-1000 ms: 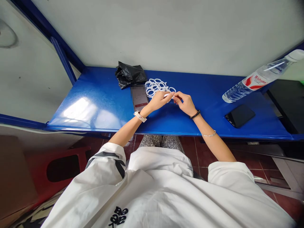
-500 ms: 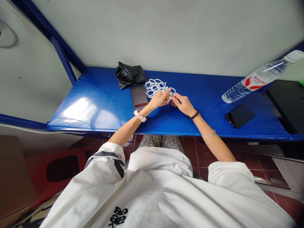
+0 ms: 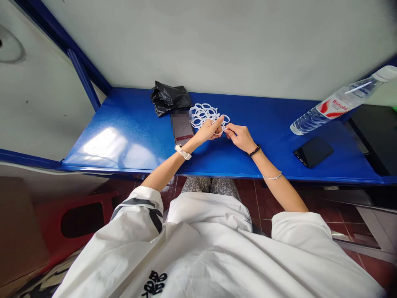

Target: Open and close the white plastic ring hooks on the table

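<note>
A cluster of thin white rings (image 3: 201,111) lies on the blue table in front of me; several overlap, and I cannot tell how they are joined. My left hand (image 3: 211,129) is closed at the cluster's near side, thumb on top, with a white ring pinched in its fingers. Just to the right, my right hand (image 3: 239,136) pinches the edge of that same ring between thumb and forefinger. The two hands almost touch. Fingers hide part of the ring.
Left of the rings lies a dark flat box (image 3: 182,130), partly blurred, with a crumpled black plastic bag (image 3: 170,98) behind it. On the right of the blue table (image 3: 139,124) are a black phone (image 3: 313,152) and a water bottle (image 3: 335,103). A wall (image 3: 217,45) rises behind.
My right hand's fingers have shifted very slightly at the ring's edge. My left hand stays almost in place, and the objects on the table lie as before.
</note>
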A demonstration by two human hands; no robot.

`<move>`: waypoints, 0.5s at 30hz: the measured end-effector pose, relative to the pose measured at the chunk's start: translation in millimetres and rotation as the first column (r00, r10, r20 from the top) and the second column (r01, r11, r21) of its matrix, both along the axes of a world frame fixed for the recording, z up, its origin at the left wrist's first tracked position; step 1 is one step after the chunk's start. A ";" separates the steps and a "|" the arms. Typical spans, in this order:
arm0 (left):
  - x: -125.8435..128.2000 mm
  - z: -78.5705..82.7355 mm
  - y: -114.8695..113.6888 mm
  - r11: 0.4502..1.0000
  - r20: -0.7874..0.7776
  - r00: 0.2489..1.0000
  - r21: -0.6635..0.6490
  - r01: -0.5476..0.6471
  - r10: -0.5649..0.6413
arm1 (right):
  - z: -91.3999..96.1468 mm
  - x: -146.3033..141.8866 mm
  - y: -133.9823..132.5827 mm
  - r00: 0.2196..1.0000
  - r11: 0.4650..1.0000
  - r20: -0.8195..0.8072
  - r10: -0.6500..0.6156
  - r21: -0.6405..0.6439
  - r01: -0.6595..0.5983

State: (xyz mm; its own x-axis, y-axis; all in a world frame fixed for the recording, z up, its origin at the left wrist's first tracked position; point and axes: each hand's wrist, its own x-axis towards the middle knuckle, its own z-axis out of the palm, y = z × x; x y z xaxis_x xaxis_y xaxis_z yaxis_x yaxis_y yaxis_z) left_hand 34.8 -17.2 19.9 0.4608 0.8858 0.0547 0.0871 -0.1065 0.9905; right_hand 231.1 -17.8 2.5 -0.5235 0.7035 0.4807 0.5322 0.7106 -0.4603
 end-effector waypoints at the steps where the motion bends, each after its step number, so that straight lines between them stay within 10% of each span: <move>1: 0.1 0.1 -0.2 1.000 0.003 1.000 -0.004 0.000 0.000 | 0.0 0.3 0.1 1.000 1.000 0.009 -0.002 0.006 0.002; 15: -0.7 -1.0 0.5 1.000 -0.048 0.999 0.024 0.001 0.000 | -1.3 3.1 0.5 0.998 0.999 0.051 -0.027 0.023 0.026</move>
State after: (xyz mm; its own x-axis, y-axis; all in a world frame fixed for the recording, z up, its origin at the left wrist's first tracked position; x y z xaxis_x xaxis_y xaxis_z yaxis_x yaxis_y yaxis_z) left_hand 34.1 -16.7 18.9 0.4634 0.8845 0.0537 0.1342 -0.1299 0.9824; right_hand 234.1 -17.4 1.2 -0.5294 0.7068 0.4692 0.5732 0.7057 -0.4163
